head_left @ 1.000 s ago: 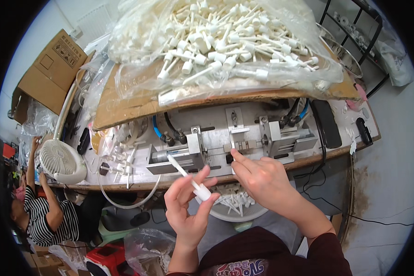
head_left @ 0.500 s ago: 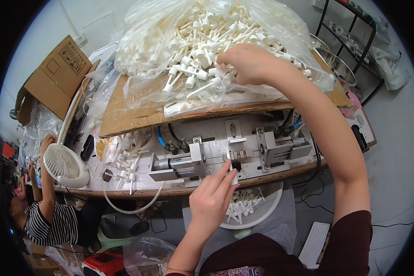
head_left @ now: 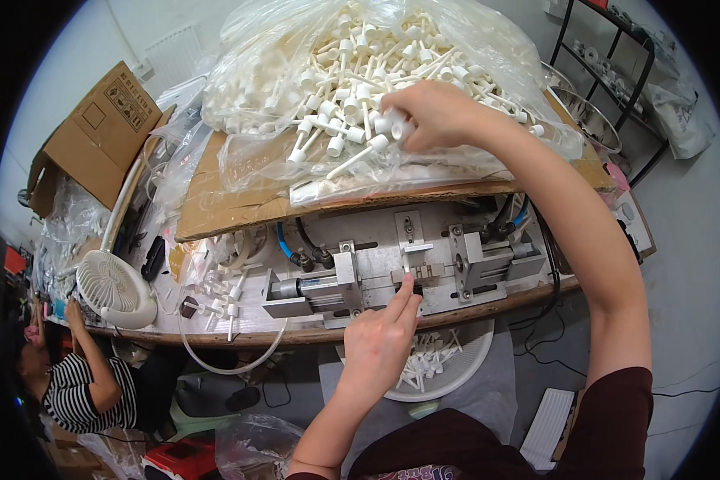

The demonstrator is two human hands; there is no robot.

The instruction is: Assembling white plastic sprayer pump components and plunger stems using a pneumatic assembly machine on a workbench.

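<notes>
A white plastic scoop (head_left: 406, 261) stands with its handle end in the metal fixture (head_left: 428, 273) between two pneumatic cylinders. My left hand (head_left: 378, 340) reaches it from below, the index finger stretched along it and the other fingers bent in. The rest of that scoop is hidden under the fingers. At the front of a big heap of white scoops (head_left: 368, 60), my right hand (head_left: 436, 118) has its fingers bent around another scoop (head_left: 402, 130), which is blurred. Most of its handle is out of sight.
Clear plastic sheeting and a cardboard sheet (head_left: 240, 212) lie under the heap. The cylinders (head_left: 316, 290) (head_left: 496, 268) flank the fixture. Below the bench edge, a white basket (head_left: 476, 364) holds scoops. A white fan (head_left: 116, 290) stands left, near a person in a striped shirt (head_left: 96, 392).
My left hand has moved slightly up and right, bringing its scoop to the fixture; the cup end no longer shows. My right hand stays at the heap, shifted a little. The other person's arm has lowered.
</notes>
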